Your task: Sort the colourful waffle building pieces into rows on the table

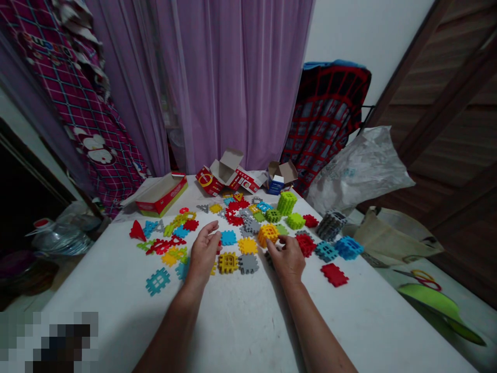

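My right hand (288, 257) has its thumb and fingers closed on the near right side of a small stack of yellow window-patterned interlocking building pieces (267, 234). A dark piece lies partly hidden under that hand. To the left, my left hand (202, 253) is open, its fingers extended beside a flat blue piece (228, 238); part of a red piece shows by its fingers. Between the hands lie a flat yellow piece (247, 246), a darker yellow window piece (228, 263) and a grey piece (248, 264).
Stacks of green (287, 203), grey (332, 225) and blue pieces (348, 248) stand on the right. Loose pieces, including a teal window piece (158, 281), lie left. Opened boxes (223, 173) line the white table's (248, 321) back; scissors (421, 280) lie beyond its right edge.
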A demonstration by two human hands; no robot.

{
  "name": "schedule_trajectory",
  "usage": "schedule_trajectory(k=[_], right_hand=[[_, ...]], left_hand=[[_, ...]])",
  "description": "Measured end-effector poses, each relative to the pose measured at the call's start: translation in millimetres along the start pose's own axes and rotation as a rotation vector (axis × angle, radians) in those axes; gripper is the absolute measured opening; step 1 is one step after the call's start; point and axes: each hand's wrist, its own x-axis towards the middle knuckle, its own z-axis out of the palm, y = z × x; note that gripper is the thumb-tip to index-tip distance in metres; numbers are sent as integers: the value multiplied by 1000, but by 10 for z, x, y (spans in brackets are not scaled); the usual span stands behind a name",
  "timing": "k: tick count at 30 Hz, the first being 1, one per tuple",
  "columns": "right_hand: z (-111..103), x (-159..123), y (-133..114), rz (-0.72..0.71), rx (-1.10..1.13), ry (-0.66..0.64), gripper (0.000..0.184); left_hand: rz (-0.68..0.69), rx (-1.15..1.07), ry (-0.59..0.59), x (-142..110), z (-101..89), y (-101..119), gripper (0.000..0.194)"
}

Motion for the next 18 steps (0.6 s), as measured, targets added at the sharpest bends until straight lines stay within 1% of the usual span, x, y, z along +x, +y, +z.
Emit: schedule_trajectory(k=[5, 8, 10, 13, 16, 18], right_hand=[[-15, -11, 3, -28, 1, 26, 52], [-36, -39, 8, -81, 28, 58, 48], [-55, -74, 10, -145, 63, 81, 41], [-91, -142, -1, -292, 115, 94, 30], [-119, -205, -35, -437, 152, 107, 28], [-120, -240, -60, -508, 161, 118, 29]], left_hand=[[0, -7, 1, 4, -10, -6, 52], [-4, -15, 3, 22, -18, -5, 53], [-2, -31, 21, 49, -39, 8, 53], [25, -63, 70, 103, -116, 49, 51], [100, -84, 115, 156, -237, 96, 50], [163, -99, 154, 189, -330, 108, 50]])
